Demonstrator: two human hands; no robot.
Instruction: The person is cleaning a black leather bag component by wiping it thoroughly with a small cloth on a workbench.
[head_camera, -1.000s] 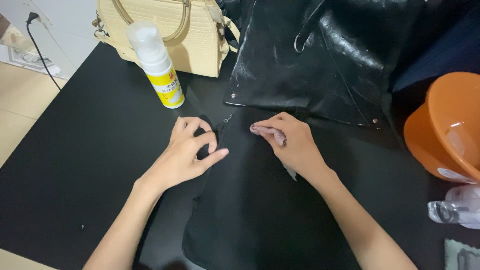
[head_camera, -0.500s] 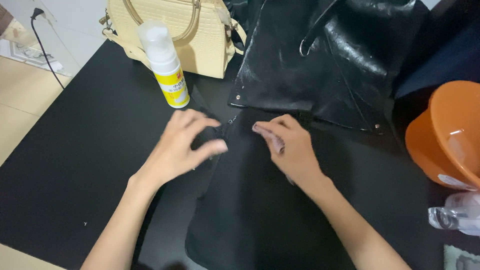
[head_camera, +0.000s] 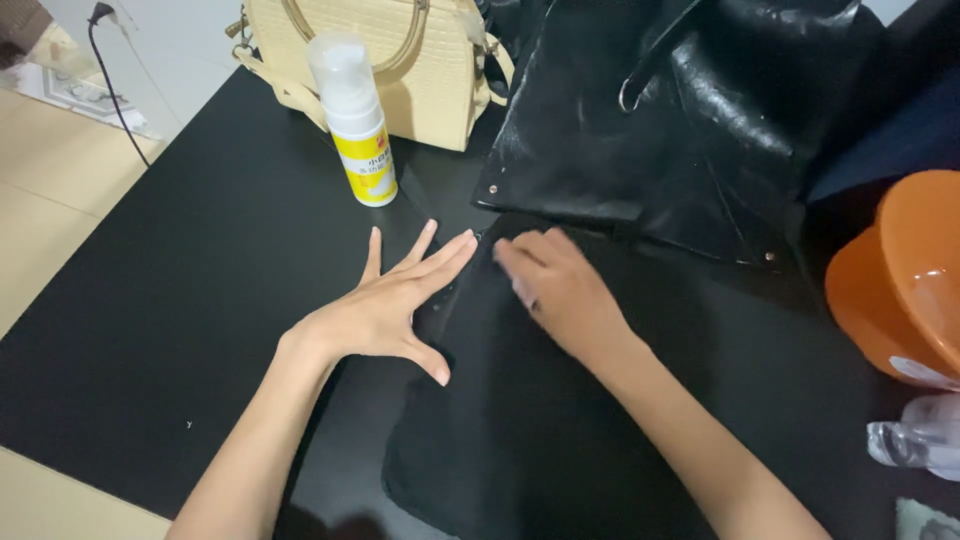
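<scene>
A flat black bag (head_camera: 560, 420) lies on the black table (head_camera: 180, 300) in front of me. My left hand (head_camera: 395, 300) rests flat on its left edge with the fingers spread, holding nothing. My right hand (head_camera: 560, 290) lies on the bag's upper part, slightly blurred, fingers curled down against the fabric; I cannot tell whether something small is under them. A glossy black leather bag (head_camera: 700, 130) lies just beyond both hands.
A white and yellow foam pump bottle (head_camera: 355, 120) stands left of the leather bag. Behind it sits a cream handbag (head_camera: 400, 60). An orange plastic basin (head_camera: 900, 290) is at the right edge, a clear plastic bottle (head_camera: 920, 445) below it. A black cable (head_camera: 110, 70) hangs at far left.
My left hand has opened from a curled grip to flat, spread fingers on the bag's edge. My right hand has slid slightly left along the fabric.
</scene>
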